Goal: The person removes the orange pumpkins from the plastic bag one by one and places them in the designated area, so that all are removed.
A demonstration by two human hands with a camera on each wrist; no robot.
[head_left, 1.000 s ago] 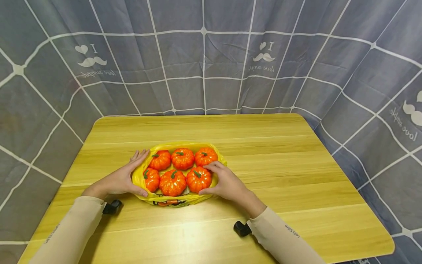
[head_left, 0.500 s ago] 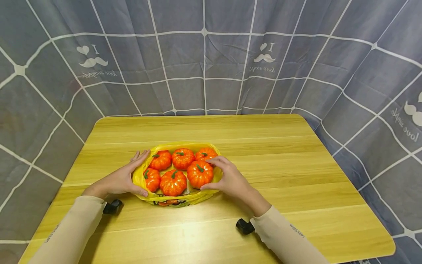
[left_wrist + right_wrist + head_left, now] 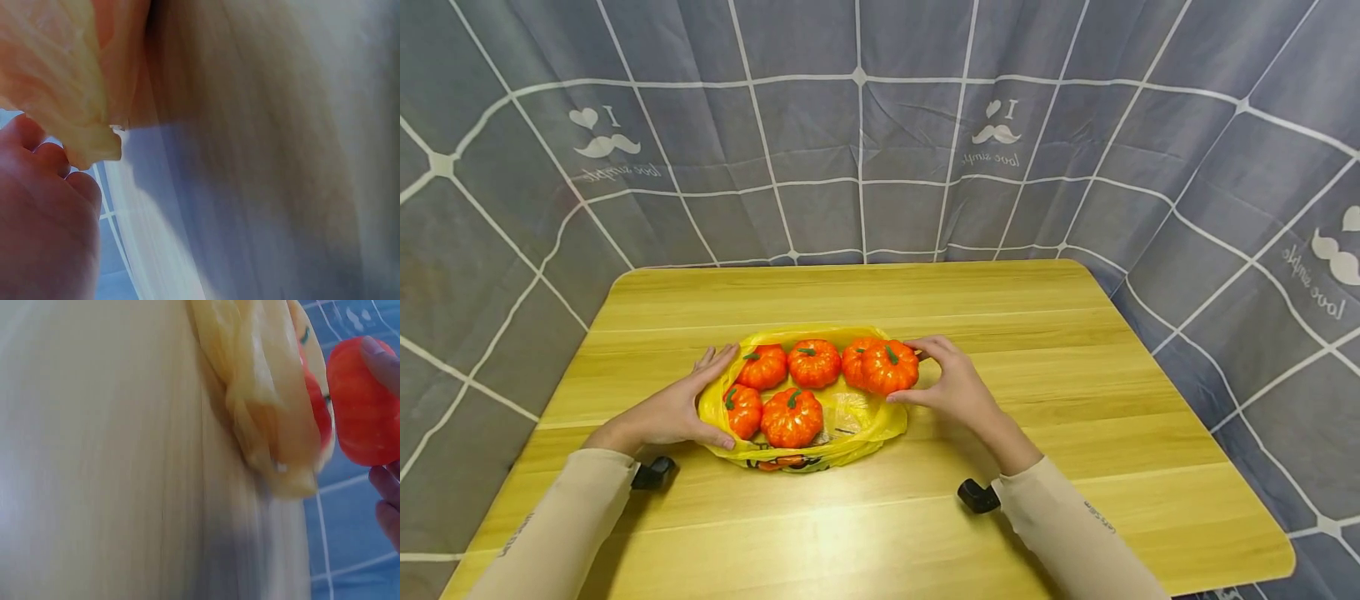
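Beige sleeves, a matching pair! The left sleeve (image 3: 565,517) comes in from about eight o'clock in the head view, the right sleeve (image 3: 1067,533) from between four and five, both snug, smooth and ending in plain cuffs at the wrist. And look, dark lettering along the outer side of each, too blurred to read! Below the cuffs, a bare left hand (image 3: 681,408) and right hand (image 3: 951,383). Stubby black pieces too: one (image 3: 653,473) juts towards four o'clock from the left cuff, its twin (image 3: 977,496) towards eight from the right.
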